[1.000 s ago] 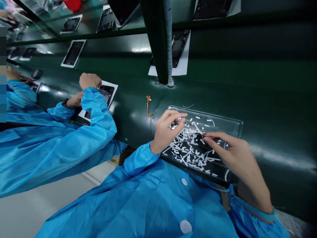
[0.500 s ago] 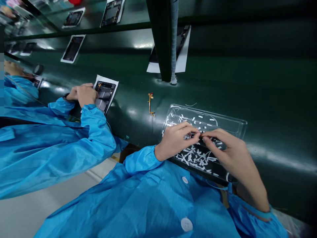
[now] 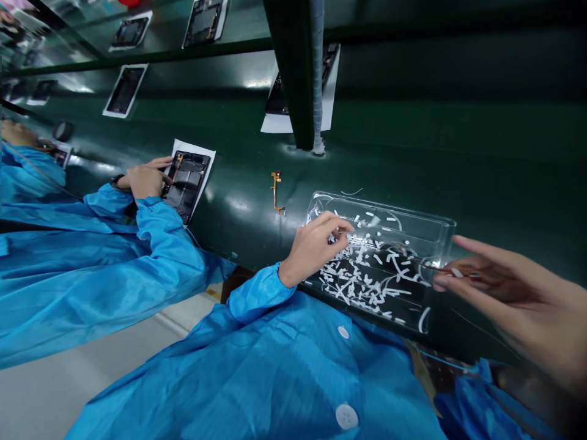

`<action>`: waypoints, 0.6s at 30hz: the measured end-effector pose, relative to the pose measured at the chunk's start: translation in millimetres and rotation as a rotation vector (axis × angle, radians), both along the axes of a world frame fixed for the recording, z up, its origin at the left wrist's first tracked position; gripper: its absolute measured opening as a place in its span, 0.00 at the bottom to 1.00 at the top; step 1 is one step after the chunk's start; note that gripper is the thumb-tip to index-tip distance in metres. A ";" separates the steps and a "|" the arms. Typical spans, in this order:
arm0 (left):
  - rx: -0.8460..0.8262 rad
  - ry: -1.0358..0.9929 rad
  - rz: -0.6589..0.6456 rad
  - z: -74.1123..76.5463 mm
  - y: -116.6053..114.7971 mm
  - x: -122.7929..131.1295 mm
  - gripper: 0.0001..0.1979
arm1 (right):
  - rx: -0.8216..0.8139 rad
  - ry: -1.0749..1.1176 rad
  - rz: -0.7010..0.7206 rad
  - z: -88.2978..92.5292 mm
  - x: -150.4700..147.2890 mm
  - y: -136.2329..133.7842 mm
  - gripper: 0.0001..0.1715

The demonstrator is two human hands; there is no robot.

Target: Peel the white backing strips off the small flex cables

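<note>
In the head view, the right hand [image 3: 518, 299] was at the right end of a clear tray [image 3: 424, 235], its thumb and fingers closed on a thin orange-brown strip [image 3: 464, 273], which lay between them at the tray's right wall; blur hid the finer shape of the strip; the left hand [image 3: 314, 247] was over the tray's left part, thumb and fingertips brought close together, though whether anything was pinched there could not be told; white slips [image 3: 347, 287] lay scattered across the tray, many crossing one another; an orange flex part [image 3: 275, 194] lay apart on the green bench [image 3: 389, 153], beyond the left hand and to the left of the tray; a dark post [image 3: 291, 73] stood farther back; at left, a co-worker's hands [image 3: 145, 181] were at a dark device frame [image 3: 192, 180] resting on white paper [image 3: 208, 166].
</note>
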State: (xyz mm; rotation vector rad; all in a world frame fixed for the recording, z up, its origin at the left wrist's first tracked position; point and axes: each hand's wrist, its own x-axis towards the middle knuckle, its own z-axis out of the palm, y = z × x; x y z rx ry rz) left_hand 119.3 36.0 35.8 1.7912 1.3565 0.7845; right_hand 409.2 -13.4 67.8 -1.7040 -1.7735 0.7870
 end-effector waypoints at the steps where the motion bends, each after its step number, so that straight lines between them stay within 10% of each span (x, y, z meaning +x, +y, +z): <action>1: -0.017 -0.074 -0.051 3.4 -0.8 2.2 0.07 | 0.005 -0.014 0.031 0.3 -5.3 0.4 0.31; 6: -0.123 -0.311 -0.343 16.3 -6.4 18.8 0.09 | 0.041 -0.029 0.246 -1.2 -41.1 11.4 0.31; 18: -0.206 -0.300 -0.135 12.5 -7.8 17.2 0.08 | 0.223 -0.070 0.152 4.2 -62.0 9.9 0.23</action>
